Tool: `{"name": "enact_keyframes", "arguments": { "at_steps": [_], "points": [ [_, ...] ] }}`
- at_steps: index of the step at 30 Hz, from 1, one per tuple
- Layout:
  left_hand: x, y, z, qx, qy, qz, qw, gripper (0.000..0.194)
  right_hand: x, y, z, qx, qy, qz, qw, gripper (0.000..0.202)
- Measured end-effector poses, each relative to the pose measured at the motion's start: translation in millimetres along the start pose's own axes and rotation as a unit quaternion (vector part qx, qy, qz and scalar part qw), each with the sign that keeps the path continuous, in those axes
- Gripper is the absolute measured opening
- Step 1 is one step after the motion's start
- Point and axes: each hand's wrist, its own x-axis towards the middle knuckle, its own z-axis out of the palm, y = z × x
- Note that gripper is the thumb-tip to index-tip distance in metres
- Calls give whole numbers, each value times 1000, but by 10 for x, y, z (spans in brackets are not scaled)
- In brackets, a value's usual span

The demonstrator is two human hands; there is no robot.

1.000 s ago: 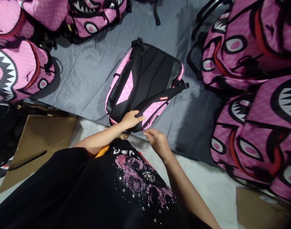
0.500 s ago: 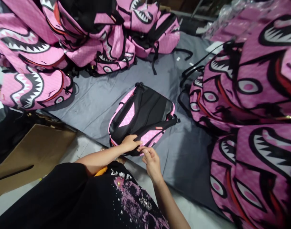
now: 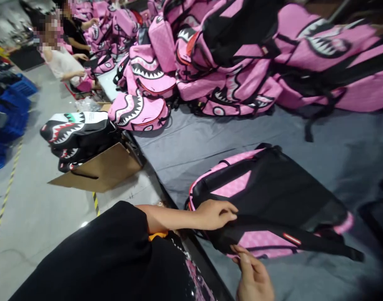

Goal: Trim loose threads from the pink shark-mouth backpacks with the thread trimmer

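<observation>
At far left, two seated co-workers [image 3: 61, 58] handle pink bags beside blue crates [image 3: 9, 113]. Nearer, black shark-mouth backpacks [image 3: 75, 133] rest on a flattened cardboard sheet [image 3: 100, 171] at the edge of the grey-covered surface [image 3: 191, 142], and a heap of pink shark-mouth backpacks [image 3: 210, 62] is banked along its far side.

The person's left hand [image 3: 215, 214] lies fingers together and curled, pressing down on the near edge of the pink backpack [image 3: 266, 200]. The backpack lies face down near the front of the surface, its black back panel up. At the bottom of the view, the right hand [image 3: 254, 278] pinches the lower edge of the black shoulder strap [image 3: 304, 242], fingertips closed on it, though the view crops much of the hand.

The work appears to call for one hand pinning the bag flat while the other draws the strap straight, without twisting it.

The bag is pink quilted fabric trimmed in black, with a padded mesh-like back, a top loop at its far end and a small red-and-white tag on the strap.
</observation>
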Motion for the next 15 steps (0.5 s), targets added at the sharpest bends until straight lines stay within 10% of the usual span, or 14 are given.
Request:
{"name": "enact_keyframes", "arguments": {
  "at_steps": [3,6,9,15],
  "points": [
    [-78,-154,-322,-30,185,59,981,24,-96,-176,101,-97,38,-68,992,35],
    [-149,-415,-569,-31,250,5,968,17,-237,-298,276,-200,157,-149,956,36],
    [-249,-694,-739,-39,167,-11,985,17,-428,-235,631,-275,199,-152,928,39],
    [-402,-1402,-1658,108,-116,-127,979,17,-561,539,2140,-269,-133,-112,947,42]
  ]
}}
